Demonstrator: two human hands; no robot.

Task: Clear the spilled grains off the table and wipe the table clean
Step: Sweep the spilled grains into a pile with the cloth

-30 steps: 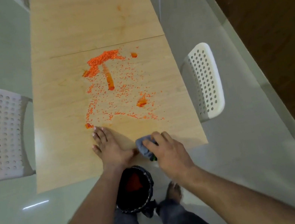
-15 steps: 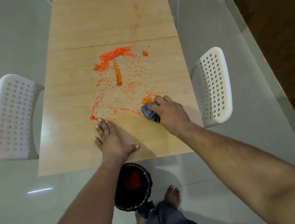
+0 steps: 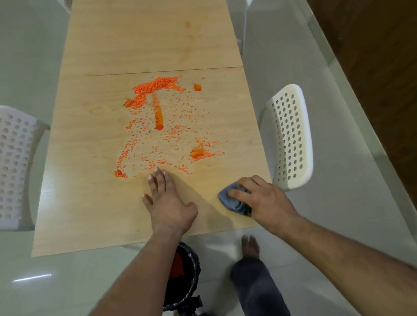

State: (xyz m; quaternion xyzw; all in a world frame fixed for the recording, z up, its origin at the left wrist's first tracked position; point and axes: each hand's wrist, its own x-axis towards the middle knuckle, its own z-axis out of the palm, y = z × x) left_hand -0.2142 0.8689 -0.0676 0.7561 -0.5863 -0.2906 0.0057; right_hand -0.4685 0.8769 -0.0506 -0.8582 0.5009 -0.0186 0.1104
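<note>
Orange grains (image 3: 160, 127) are scattered across the middle of the wooden table (image 3: 91, 195). The left hand (image 3: 166, 204) is laid flat on the table, fingers straight, just short of the nearest grains. A grey cloth (image 3: 230, 200) is gripped by the right hand (image 3: 263, 198) and pressed against the table near its front right corner. A black bin (image 3: 184, 281) stands on the floor below the table's front edge.

table (image 3: 93, 206): light wood-grain top, matt, smooth, seam across at 12 o'clock of the grains (image 3: 163, 127). grains: orange, granular, dry-looking, with a few glossy wet-looking orange smears. cloth (image 3: 230, 200): grey fabric, soft, matt, crumpled. chairs (image 3: 291, 137): white perforated plastic, slight sheen. floor (image 3: 32, 300): pale tile, glossy, reflects light. bin liner (image 3: 192, 280) at 6 o'clock of table: black plastic film, wrinkled, shiny. trousers (image 3: 255, 288): dark cloth, matt.
</note>
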